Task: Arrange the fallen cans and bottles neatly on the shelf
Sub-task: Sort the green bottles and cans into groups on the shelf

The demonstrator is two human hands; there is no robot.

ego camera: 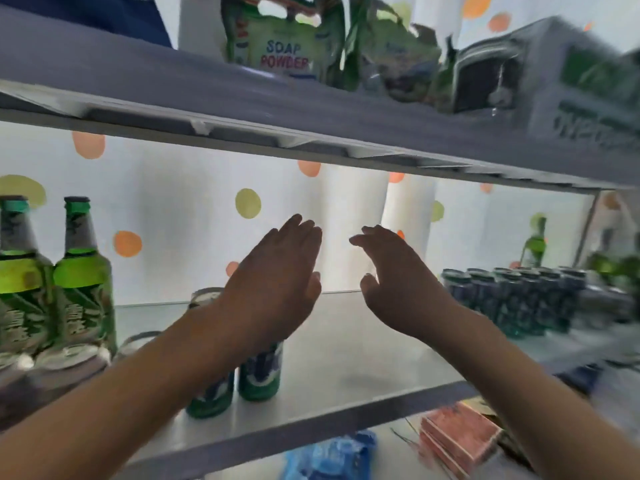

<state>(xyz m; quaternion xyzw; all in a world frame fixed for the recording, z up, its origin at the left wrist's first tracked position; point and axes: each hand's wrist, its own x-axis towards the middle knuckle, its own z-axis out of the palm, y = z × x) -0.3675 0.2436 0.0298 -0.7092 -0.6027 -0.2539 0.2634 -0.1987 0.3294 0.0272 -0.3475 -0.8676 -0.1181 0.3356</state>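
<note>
Both hands reach over the middle shelf (346, 344) at frame centre: the left hand (277, 282) with fingers straight and together, the right hand (398, 289) loosely spread, neither holding anything. Just below the left forearm two green cans (259, 374) stand upright near the shelf's front edge, with further can tops at lower left, partly hidden, so their count is unclear. Cans look light, stiff and smooth; a grip round the middle of the body seems safest. Two green glass bottles (83, 271) stand at far left, heavier and breakable, best taken by the body. At right, a packed block of dark blue cans (512, 299) stands upright, too blurred to count. Farther back right, another green bottle (535, 244) stands.
</note>
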